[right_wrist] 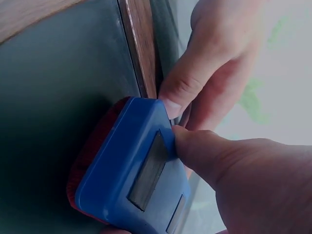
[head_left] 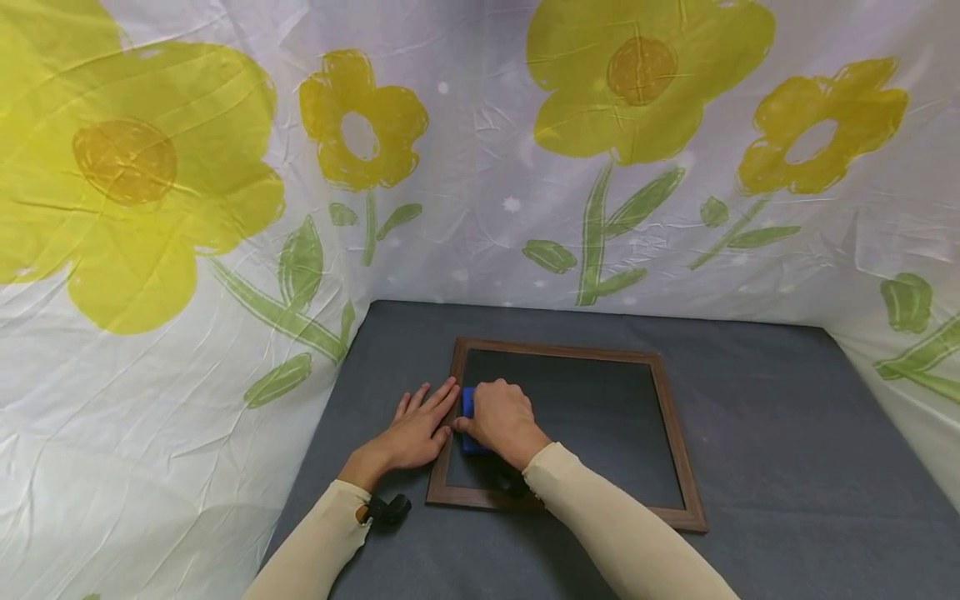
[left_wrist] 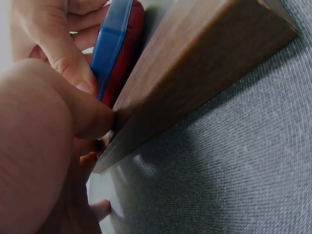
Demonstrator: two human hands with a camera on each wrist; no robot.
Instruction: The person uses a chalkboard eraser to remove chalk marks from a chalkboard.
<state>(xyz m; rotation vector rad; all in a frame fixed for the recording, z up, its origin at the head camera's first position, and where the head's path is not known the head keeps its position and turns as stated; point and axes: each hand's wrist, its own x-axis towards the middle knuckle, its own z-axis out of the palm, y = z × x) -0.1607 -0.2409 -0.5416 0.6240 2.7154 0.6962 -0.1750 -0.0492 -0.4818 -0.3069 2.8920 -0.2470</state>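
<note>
A blackboard eraser (head_left: 469, 421) with a blue plastic body and a dark red felt pad lies against a framed blackboard (head_left: 592, 408), at its left side. My right hand (head_left: 504, 419) grips the eraser, thumb on its left side. In the right wrist view the eraser's blue back (right_wrist: 126, 165) shows grey strips, and its felt faces the board. My left hand (head_left: 412, 432) rests at the board's left edge, fingers extended and spread. Its thumb touches the brown wooden frame (left_wrist: 170, 68) in the left wrist view; the far fingertips are partly hidden there.
The board lies on a dark grey cloth-covered table (head_left: 787, 433). Behind and beside it hangs a white curtain (head_left: 480, 167) printed with yellow flowers. A black wrist device (head_left: 390, 510) sits at the left cuff.
</note>
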